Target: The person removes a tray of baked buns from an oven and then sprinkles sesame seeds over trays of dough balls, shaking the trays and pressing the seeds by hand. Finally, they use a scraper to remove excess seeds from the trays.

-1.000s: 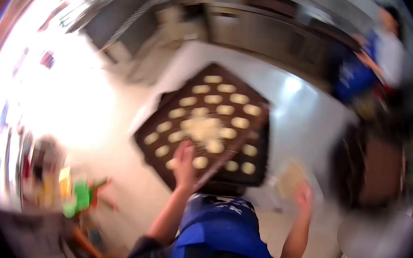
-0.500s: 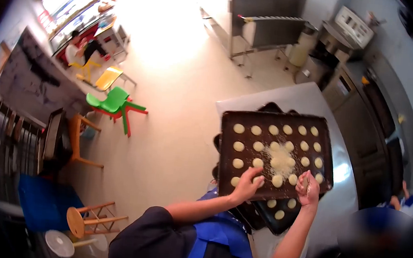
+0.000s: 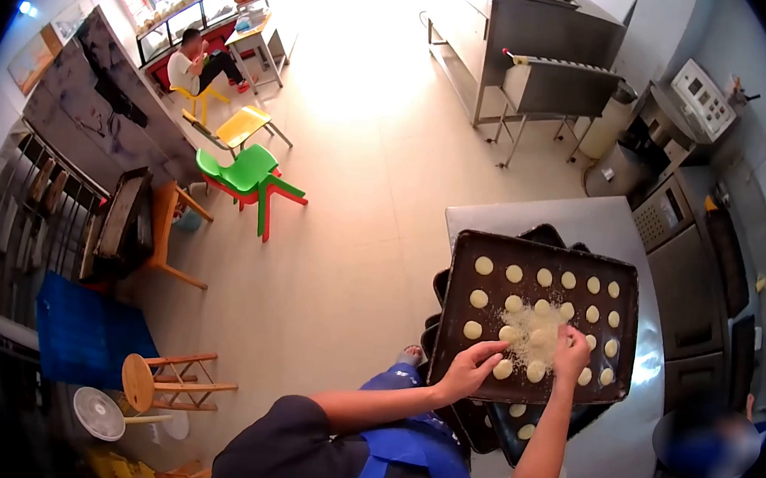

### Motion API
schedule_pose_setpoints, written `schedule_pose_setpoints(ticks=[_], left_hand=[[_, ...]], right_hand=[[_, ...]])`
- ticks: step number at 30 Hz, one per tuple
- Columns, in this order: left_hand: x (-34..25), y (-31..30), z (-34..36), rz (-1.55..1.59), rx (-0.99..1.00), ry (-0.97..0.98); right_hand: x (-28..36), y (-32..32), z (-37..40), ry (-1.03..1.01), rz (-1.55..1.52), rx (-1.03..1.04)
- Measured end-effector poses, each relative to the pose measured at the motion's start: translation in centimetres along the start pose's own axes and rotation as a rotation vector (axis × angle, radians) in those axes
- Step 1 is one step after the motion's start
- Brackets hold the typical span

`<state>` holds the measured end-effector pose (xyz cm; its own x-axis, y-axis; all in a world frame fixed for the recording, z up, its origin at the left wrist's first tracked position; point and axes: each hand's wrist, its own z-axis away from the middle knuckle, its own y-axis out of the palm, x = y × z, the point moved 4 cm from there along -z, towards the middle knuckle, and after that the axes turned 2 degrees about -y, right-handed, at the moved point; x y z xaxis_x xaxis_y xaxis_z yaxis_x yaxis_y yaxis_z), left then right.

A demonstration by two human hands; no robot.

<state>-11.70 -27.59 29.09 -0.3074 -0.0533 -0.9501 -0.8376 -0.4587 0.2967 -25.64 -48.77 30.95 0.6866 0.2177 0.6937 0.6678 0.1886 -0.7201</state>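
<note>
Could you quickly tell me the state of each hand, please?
Left hand: open, fingertips at a dough piece on the tray.
Right hand: over the crumbs, grip cannot be told.

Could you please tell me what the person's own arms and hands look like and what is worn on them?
Both the left hand and the right hand are bare, with no gloves, and the forearms are uncovered. A dark short sleeve covers the left upper arm, beside a blue apron. Rings are too small to tell.
</note>
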Motion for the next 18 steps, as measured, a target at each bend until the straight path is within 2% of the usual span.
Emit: schedule_pose_setpoints(ticks=[1, 3, 4, 5, 6, 7, 8, 11, 12, 15, 17, 18], left_hand=[[0.0, 0.6, 0.0, -0.034, 0.076, -0.032], [-1.8, 3.7, -0.4, 0.011, 0.153, -0.041], [-2.1, 5.7, -1.1, 0.066, 0.215, -0.042], [-1.3, 8.0, -2.4, 0.156, 0.259, -0.052], [-0.2, 10.6, -4.0, 0.25, 0.297, -0.06], [2.0, 12.2, -6.4, 0.104, 0.206, -0.072], [4.5, 13.0, -8.9, -0.042, 0.119, -0.083], [9.8, 14.4, -14.4, -0.07, 0.211, -0.164], [8.5, 14.3, -15.0, -0.077, 0.218, -0.157], [4.8, 13.5, -15.5, -0.242, 0.153, -0.258], [4.4, 13.7, -15.6, 0.393, -0.01, -0.532], [0.8, 13.9, -14.2, 0.4, -0.034, -0.583]], right_hand=[[-0.6, 0.4, -0.1, 0.013, -0.005, -0.004], [-3.3, 2.1, -0.9, 0.109, -0.495, -0.066], [-4.7, 3.5, -1.3, 0.193, -0.715, 0.017], [-5.1, 4.1, -1.7, 0.196, -0.716, 0.01], [-5.8, 5.1, -1.9, 0.403, -0.871, 0.086], [-6.3, 5.7, -1.5, 0.615, -1.017, 0.166], [-6.2, 5.5, -0.9, 0.617, -1.013, 0.159], [-1.0, 3.4, 1.8, 0.365, -1.237, 0.136], [1.3, 1.8, 3.0, 0.303, -1.327, 0.248], [5.1, -1.3, 4.6, 0.245, -1.261, 0.23], [6.3, -2.4, 4.2, -0.098, -1.046, 0.047], [5.1, -1.8, 4.0, -0.094, -1.05, 0.038]])
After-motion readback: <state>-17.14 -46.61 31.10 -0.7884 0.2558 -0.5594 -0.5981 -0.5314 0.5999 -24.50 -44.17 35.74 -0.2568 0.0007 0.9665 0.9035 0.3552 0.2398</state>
